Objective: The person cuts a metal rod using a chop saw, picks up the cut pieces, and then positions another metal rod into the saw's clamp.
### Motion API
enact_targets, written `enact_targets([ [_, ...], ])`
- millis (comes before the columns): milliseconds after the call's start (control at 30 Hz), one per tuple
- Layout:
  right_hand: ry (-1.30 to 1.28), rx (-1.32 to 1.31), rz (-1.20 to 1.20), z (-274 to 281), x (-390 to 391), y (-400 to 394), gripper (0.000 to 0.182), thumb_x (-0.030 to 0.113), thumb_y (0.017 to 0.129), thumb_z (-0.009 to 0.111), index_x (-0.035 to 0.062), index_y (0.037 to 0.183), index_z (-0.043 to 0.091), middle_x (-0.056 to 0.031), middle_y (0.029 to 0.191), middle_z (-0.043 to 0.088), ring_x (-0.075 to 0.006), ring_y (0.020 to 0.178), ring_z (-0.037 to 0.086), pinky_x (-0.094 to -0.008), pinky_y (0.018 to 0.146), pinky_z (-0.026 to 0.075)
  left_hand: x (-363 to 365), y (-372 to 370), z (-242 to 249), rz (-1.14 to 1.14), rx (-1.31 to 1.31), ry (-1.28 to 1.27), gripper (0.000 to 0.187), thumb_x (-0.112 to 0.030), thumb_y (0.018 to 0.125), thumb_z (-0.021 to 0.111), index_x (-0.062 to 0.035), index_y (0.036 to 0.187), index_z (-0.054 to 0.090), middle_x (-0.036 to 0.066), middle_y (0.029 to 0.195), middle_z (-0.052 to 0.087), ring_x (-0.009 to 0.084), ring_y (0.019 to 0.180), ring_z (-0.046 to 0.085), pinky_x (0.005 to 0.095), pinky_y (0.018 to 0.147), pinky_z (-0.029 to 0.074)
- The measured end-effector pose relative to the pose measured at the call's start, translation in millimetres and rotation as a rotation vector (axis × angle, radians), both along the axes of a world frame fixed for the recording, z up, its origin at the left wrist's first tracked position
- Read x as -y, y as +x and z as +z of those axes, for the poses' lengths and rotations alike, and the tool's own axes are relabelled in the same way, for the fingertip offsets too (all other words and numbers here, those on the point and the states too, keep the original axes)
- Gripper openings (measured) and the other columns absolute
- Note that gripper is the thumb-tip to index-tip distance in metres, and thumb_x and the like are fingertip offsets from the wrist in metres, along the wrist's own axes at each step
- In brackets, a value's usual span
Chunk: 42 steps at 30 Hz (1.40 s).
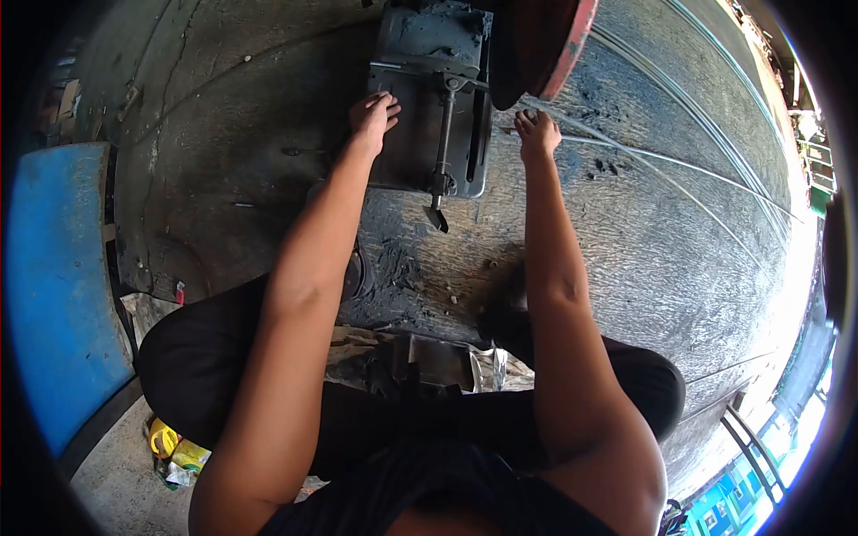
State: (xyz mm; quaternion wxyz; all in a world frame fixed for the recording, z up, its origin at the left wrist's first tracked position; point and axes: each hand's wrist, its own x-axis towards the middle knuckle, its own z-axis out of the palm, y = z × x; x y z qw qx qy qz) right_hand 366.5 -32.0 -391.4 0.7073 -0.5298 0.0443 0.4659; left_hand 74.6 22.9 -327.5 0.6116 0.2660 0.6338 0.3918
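A cut-off saw's dark base (407, 143) lies on the floor in front of me. Its screw clamp (444, 134) points toward me, and a red blade guard (572, 45) overhangs its right side. My left hand (375, 116) is at the base's left edge, fingers apart, with nothing seen in it. To the right of the base, my right hand (538, 132) is low beneath the guard, fingers curled over a thin metal rod (585, 140). The rod shows on both sides of that hand; its exact grip is partly hidden.
Several long metal rods (688, 80) lie along the floor at the right. Dark grit (393, 272) is scattered before the saw. A blue panel (67, 286) stands at the left, a small red object (180, 293) near it. Yellow packaging (174, 447) lies by my left knee.
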Motion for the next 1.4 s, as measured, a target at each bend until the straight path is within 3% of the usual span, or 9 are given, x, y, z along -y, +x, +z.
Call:
enact_targets([
  [267, 0.042, -0.319, 0.021, 0.1, -9.3, 6.5, 0.046, 0.018, 0.088, 0.056, -0.0043, 0.120, 0.032, -0.0224, 0.108, 0.050, -0.0350, 0.100, 0.057, -0.0401, 0.078, 0.054, -26.6, 2.5, -11.4, 0.139, 0.022, 0.062, 0.015, -0.013, 0.084, 0.063, -0.0050, 0.096, 0.059, 0.007, 0.087, 0.065, 0.0174, 0.077, 0.065, 0.0292, 0.065, 0.052],
  [600, 0.081, -0.275, 0.027, -6.8, -11.0, 20.4, 0.057, 0.022, 0.089, 0.056, -0.0083, 0.126, 0.023, -0.0252, 0.108, 0.048, -0.0382, 0.098, 0.058, -0.0401, 0.077, 0.056, -58.1, 35.4, -15.0, 0.325, 0.240, -0.144, 0.034, -0.019, 0.080, 0.069, 0.0020, 0.103, 0.056, 0.017, 0.102, 0.060, 0.0282, 0.087, 0.063, 0.0363, 0.078, 0.054],
  [767, 0.046, -0.262, -0.018, -10.5, -4.5, 41.7, 0.055, 0.024, 0.091, 0.054, -0.0069, 0.126, 0.026, -0.0258, 0.109, 0.049, -0.0373, 0.095, 0.060, -0.0396, 0.076, 0.057, -60.8, 45.2, -19.4, 0.443, 0.288, -0.172, 0.035, -0.016, 0.078, 0.072, 0.0033, 0.102, 0.057, 0.019, 0.102, 0.059, 0.0291, 0.085, 0.062, 0.0364, 0.079, 0.054],
  [867, 0.039, -0.196, 0.003, -14.3, -2.2, 49.2, 0.040, 0.022, 0.091, 0.053, -0.0042, 0.119, 0.040, -0.0238, 0.102, 0.055, -0.0345, 0.090, 0.063, -0.0379, 0.073, 0.058, -60.9, 46.5, -23.2, 0.466, 0.348, -0.140, 0.031, -0.013, 0.077, 0.072, 0.0043, 0.098, 0.058, 0.019, 0.100, 0.060, 0.0281, 0.083, 0.062, 0.0357, 0.080, 0.054],
  [967, -0.010, -0.166, 0.025, -14.4, -2.9, 52.7, 0.034, 0.020, 0.092, 0.053, -0.0047, 0.113, 0.043, -0.0233, 0.099, 0.057, -0.0339, 0.089, 0.063, -0.0368, 0.072, 0.058, -61.7, 47.5, -29.8, 0.459, 0.371, -0.100, 0.025, -0.010, 0.078, 0.071, 0.0050, 0.095, 0.059, 0.018, 0.097, 0.060, 0.0268, 0.082, 0.062, 0.0346, 0.079, 0.054],
  [1167, -0.042, -0.193, 0.024, -1.0, -2.3, 48.8, 0.030, 0.015, 0.091, 0.052, -0.0072, 0.109, 0.044, -0.0245, 0.103, 0.056, -0.0343, 0.089, 0.063, -0.0369, 0.074, 0.059, -64.2, 57.6, -22.1, 0.593, 0.344, -0.089, 0.022, -0.002, 0.077, 0.069, 0.0045, 0.095, 0.059, 0.017, 0.094, 0.060, 0.0272, 0.079, 0.062, 0.0342, 0.078, 0.055],
  [1267, 0.045, 0.046, 0.247, -50.1, -0.5, 63.8, 0.030, 0.015, 0.091, 0.051, -0.0076, 0.110, 0.044, -0.0256, 0.108, 0.053, -0.0350, 0.093, 0.061, -0.0366, 0.075, 0.058, -67.8, 54.5, -27.1, 0.640, 0.343, -0.067, 0.026, -0.002, 0.085, 0.057, 0.0084, 0.108, 0.052, 0.024, 0.108, 0.056, 0.0348, 0.095, 0.059, 0.0411, 0.090, 0.049],
  [1333, 0.045, 0.037, 0.235, -40.2, -1.5, 55.0, 0.031, 0.015, 0.091, 0.051, -0.0079, 0.111, 0.043, -0.0258, 0.111, 0.051, -0.0352, 0.095, 0.061, -0.0369, 0.077, 0.057, -83.6, 38.7, -61.6, 0.770, 0.632, -0.017, 0.035, -0.005, 0.091, 0.040, 0.0142, 0.120, 0.039, 0.030, 0.124, 0.045, 0.0413, 0.115, 0.046, 0.0478, 0.101, 0.038],
  [1400, 0.046, 0.026, 0.223, -16.5, -3.7, 38.3, 0.032, 0.015, 0.091, 0.051, -0.0082, 0.112, 0.043, -0.0260, 0.113, 0.050, -0.0354, 0.097, 0.060, -0.0372, 0.079, 0.057, -91.4, 27.9, -75.0, 0.809, 0.712, 0.018, 0.039, -0.006, 0.091, 0.034, 0.0161, 0.123, 0.033, 0.030, 0.130, 0.038, 0.0413, 0.122, 0.037, 0.0492, 0.105, 0.030],
])
